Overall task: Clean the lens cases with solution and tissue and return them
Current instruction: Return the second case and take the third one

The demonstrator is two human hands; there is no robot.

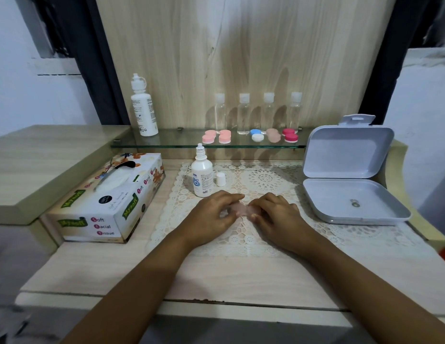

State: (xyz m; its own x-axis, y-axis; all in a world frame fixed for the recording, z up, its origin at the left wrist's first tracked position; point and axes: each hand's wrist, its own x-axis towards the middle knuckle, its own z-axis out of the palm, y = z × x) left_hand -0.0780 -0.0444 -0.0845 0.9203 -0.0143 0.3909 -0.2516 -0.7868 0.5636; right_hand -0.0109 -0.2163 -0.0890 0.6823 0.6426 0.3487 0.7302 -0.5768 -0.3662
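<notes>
Resting low on the lace mat (266, 180), left hand (214, 214) and right hand (276, 214) pinch a pink lens case (241, 209) with curled fingers.

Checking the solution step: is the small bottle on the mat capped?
No, the small bottle has a bare nozzle; its white cap stands beside it.

Blurred, half-hidden pink lens case (242, 210)

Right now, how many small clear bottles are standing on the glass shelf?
4. They stand in one row on the glass shelf: the leftmost bottle, the second bottle, the third bottle and the rightmost bottle. Nothing seems to hide another.
</notes>
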